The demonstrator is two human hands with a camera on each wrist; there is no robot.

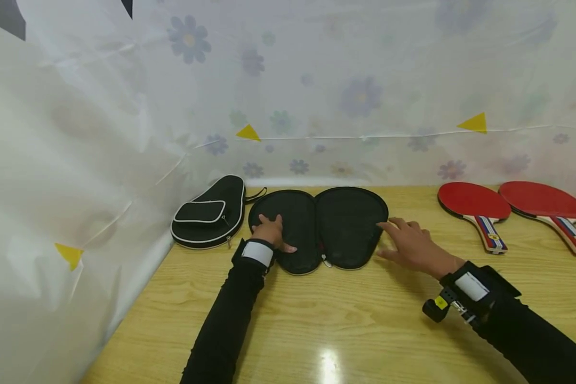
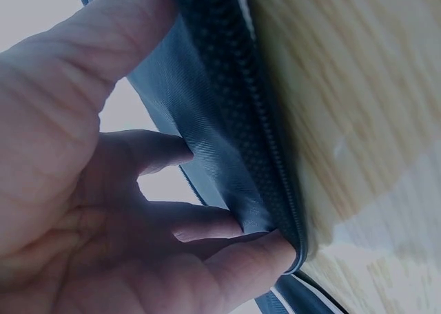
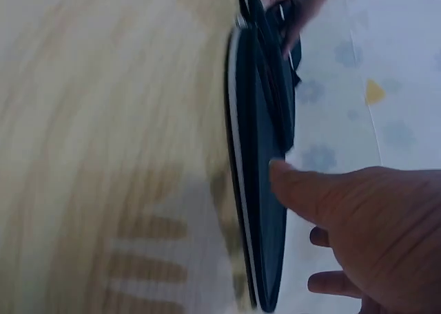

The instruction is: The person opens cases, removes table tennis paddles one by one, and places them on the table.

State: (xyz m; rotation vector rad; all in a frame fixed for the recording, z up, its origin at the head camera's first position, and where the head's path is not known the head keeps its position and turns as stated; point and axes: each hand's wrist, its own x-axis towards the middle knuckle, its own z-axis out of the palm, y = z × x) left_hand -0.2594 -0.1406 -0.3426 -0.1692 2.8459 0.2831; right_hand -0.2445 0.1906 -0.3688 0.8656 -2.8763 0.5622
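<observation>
A black zippered paddle case (image 1: pixel 351 229) lies unfolded on the table, its two rounded halves side by side and insides up. My left hand (image 1: pixel 268 233) rests on the left half with fingers spread; in the left wrist view its fingertips touch the lining (image 2: pixel 200 114) and the zippered rim. Beside the right half's outer edge, my right hand (image 1: pixel 413 246) is held with fingers apart and nothing in it. In the right wrist view its thumb (image 3: pixel 303 186) is near that half's rim; whether it touches, I cannot tell.
A second black case (image 1: pixel 211 213) with white piping, a small pocket and a wrist loop lies left of the unfolded one. Two red table tennis paddles, one nearer (image 1: pixel 475 200) and one farther right (image 1: pixel 542 200), lie at the right. A flowered sheet (image 1: pixel 317 96) hangs behind the wooden table (image 1: pixel 345 320).
</observation>
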